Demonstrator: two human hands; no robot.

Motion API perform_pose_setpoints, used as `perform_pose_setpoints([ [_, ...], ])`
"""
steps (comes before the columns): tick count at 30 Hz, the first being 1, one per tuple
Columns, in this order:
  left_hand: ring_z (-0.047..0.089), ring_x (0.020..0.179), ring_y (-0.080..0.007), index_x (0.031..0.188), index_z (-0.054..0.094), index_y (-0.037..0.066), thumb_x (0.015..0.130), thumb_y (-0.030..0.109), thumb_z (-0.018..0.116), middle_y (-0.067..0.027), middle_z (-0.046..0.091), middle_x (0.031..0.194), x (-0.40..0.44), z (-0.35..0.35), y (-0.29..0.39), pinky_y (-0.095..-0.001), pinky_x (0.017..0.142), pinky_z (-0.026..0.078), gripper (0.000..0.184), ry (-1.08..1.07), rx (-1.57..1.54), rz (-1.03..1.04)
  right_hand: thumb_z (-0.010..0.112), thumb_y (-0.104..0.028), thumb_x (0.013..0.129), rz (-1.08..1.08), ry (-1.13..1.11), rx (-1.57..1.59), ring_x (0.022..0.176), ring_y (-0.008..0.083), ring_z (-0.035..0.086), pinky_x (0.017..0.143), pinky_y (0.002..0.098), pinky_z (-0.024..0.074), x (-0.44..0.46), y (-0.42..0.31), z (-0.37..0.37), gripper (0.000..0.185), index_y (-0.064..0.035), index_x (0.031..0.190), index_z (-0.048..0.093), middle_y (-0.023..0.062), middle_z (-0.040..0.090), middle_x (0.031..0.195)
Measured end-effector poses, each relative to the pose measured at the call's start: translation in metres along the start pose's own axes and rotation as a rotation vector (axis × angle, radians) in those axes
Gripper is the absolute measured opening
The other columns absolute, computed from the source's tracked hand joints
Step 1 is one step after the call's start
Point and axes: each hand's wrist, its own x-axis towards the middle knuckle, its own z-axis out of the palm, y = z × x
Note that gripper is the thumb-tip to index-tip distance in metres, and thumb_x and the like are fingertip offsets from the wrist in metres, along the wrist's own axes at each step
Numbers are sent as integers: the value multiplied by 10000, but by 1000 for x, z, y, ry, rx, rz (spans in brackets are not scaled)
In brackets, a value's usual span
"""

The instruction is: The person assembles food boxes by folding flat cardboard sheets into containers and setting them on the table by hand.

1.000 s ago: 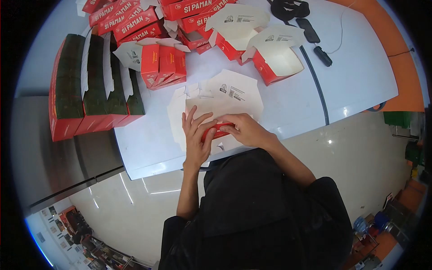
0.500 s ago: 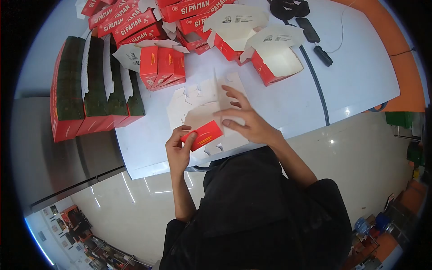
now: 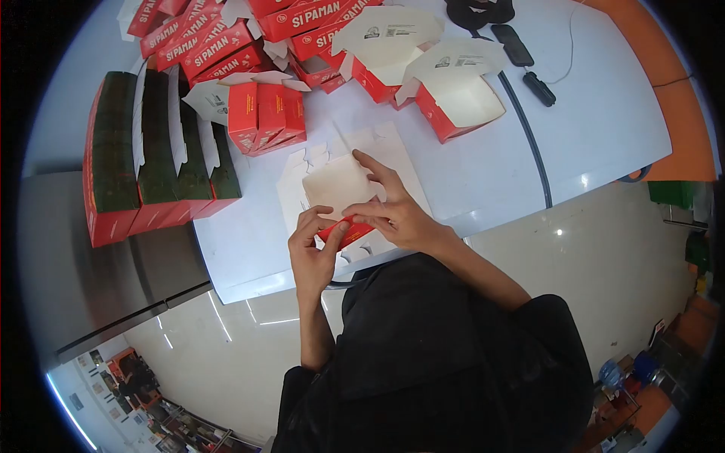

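Near the table's front edge lies a partly folded red and white carton (image 3: 330, 185), its pale inside facing up and its near red panel raised. My left hand (image 3: 311, 245) pinches that red panel at its left end, thumb in front. From the right, my right hand (image 3: 396, 215) has its fingers on the same carton, some on the panel's top edge and others at the right wall. Beneath the carton are flat white blanks (image 3: 404, 170) with cut flaps.
Folded red boxes (image 3: 219, 45) are heaped at the back left, beside a stack of flat cartons (image 3: 155, 151). Nested boxes (image 3: 268, 117) and an open-lidded box (image 3: 461, 102) stand behind the work. A dark strip (image 3: 529, 143) and black devices (image 3: 539, 89) lie right.
My right hand has moved left and down from the upright white flap onto the red panel. The near panel has tilted, and the carton's sides now stand up more around its pale bottom.
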Motion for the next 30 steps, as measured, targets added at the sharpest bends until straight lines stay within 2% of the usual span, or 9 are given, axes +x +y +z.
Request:
perform_pose_setpoints([
  [4,632,1134,-245,918,776,-10,895,80,808,-161,698,1092,1,5,4,-349,901,487,98,22,-25,-9,812,-18,852,-66,45,-96,1459,392,422,1112,495,452,-1,-5,-2,290,-106,1127,794,231,302,1640],
  [7,637,1103,-236,912,770,-8,906,86,802,-154,704,1071,1,13,7,-342,896,486,99,64,-64,-13,793,-30,873,144,313,-83,1440,388,422,1142,459,409,-9,-15,5,192,-84,1058,790,255,344,1606],
  [9,643,1068,-229,904,758,-10,915,87,795,-149,708,1061,-1,21,8,-339,884,487,104,84,-90,-25,788,-26,878,274,497,-57,1416,394,446,1119,471,438,-6,-9,2,184,-87,1051,779,247,370,1576],
  [11,649,1029,-220,895,741,-12,925,87,788,-144,709,1054,-4,28,8,-338,868,490,113,100,-126,-54,788,-24,879,284,570,-75,1398,401,464,1102,482,459,-3,-6,-2,181,-91,1047,770,237,391,1550],
  [15,659,1004,-213,864,694,-19,933,78,775,-154,700,1034,-4,39,17,-324,837,499,144,137,-17,-19,797,-19,869,122,423,-69,1394,403,470,1102,495,468,-3,-9,-3,186,-93,1037,766,222,401,1541],
  [19,656,1073,-230,853,682,-29,929,59,770,-161,684,1030,-3,33,27,-336,832,512,146,140,-27,-24,813,-26,853,40,256,14,1418,389,449,1128,490,447,-4,-5,-7,183,-97,1019,785,207,388,1571],
  [25,643,1131,-252,859,685,-28,920,50,775,-165,675,1033,2,30,31,-354,868,525,134,91,-60,58,824,-64,870,100,179,89,1484,396,389,1162,523,396,-5,-13,-3,152,-95,1019,815,230,330,1627],
  [28,645,1137,-271,877,708,-11,911,60,782,-153,684,988,4,31,30,-402,960,503,108,151,20,112,869,-174,844,91,131,66,1526,440,273,1193,522,357,-3,-11,-5,369,-139,1200,776,244,259,1649],
  [30,645,1141,-288,910,742,10,900,72,792,-142,692,956,3,36,25,-448,1052,461,80,252,93,141,916,-269,788,223,29,-9,1528,497,213,1199,559,332,0,-34,-8,655,-160,1377,651,287,174,1658],
])
